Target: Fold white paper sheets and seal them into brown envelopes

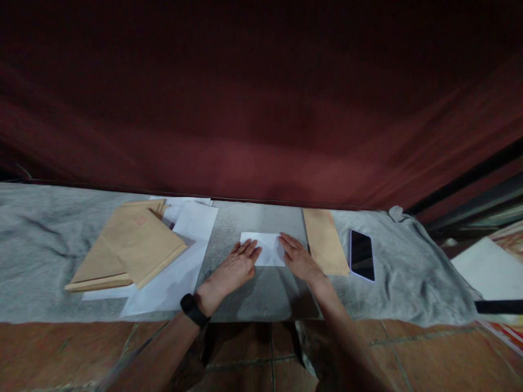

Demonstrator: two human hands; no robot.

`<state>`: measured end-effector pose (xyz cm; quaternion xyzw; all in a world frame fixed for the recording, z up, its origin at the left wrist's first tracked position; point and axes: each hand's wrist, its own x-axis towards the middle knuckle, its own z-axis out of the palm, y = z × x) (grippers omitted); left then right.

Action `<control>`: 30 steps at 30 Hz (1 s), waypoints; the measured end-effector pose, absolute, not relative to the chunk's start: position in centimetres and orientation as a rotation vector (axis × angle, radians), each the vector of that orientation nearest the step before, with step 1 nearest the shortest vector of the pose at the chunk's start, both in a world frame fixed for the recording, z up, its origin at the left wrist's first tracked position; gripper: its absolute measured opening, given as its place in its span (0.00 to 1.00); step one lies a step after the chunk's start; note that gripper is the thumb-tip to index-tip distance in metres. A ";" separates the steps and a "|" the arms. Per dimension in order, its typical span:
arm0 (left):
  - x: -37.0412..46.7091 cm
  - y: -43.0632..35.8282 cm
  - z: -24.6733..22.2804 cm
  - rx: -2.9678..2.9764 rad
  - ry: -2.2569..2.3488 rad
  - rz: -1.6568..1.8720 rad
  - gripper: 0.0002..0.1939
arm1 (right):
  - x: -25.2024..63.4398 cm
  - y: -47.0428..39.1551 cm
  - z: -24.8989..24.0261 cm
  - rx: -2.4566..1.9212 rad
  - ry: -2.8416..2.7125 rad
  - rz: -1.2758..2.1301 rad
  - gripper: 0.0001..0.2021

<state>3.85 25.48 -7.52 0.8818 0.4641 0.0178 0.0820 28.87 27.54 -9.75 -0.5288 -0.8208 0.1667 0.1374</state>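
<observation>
A small white folded paper lies on the grey cloth in the middle of the bench. My left hand rests flat on its left end, fingers spread, with a black band on the wrist. On the paper's right end lies my right hand, its fingers stretched out. Just right of that hand is a brown envelope. Several brown envelopes are piled at the left, over large white sheets.
A phone with a dark screen lies right of the single envelope. The grey cloth covers the bench. Behind it hangs a dark red curtain. White paper and a dark bar are at the far right, tiled floor below.
</observation>
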 end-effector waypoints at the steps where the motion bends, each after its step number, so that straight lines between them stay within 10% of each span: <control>1: 3.8 25.5 -7.5 2.640 1.380 0.054 0.30 | 28.9 27.5 -9.7 -1.532 -2.371 0.481 0.29; 13: 3.9 26.1 -5.7 2.622 1.349 0.719 0.17 | 24.2 24.9 -7.1 -1.404 -2.310 0.445 0.23; 18: 4.4 27.0 -5.4 1.796 1.635 1.302 0.42 | 24.5 26.2 -5.9 -1.401 -1.455 0.803 0.17; 30: 5.4 26.6 -7.1 0.855 1.171 1.076 0.39 | 23.6 25.7 -7.6 -1.204 -0.785 1.311 0.20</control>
